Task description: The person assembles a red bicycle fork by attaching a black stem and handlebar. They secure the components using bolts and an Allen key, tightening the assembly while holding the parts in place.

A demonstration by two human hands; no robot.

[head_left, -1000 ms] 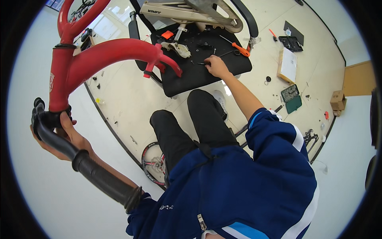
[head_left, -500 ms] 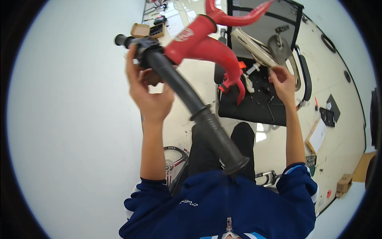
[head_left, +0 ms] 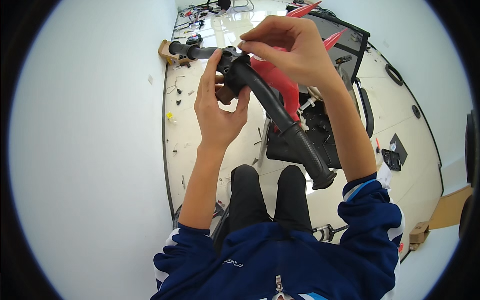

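Note:
A black bicycle handlebar (head_left: 268,100) with rubber grips slants across the space in front of me. Behind it stands a red bike frame (head_left: 286,86). The black stem (head_left: 231,61) clamps the bar's middle, and my left hand (head_left: 221,112) is closed around it from below. A small brown block-like piece (head_left: 226,94) shows between the left thumb and fingers. Over the stem's right side is my right hand (head_left: 295,52), thumb and fingertips pinched together. Whatever they pinch is too small to make out.
A black chair (head_left: 290,152) beyond the bar carries loose small parts and tools. At the back left sits an open cardboard box (head_left: 164,52). Small parts lie scattered on the tiled floor. A black tool case (head_left: 391,159) is at the right; a white wall (head_left: 90,150) runs along the left.
My right hand has left the chair and come up to the stem, fingers pinched. The handlebar and frame have turned, and my left hand appears further right, still on the stem.

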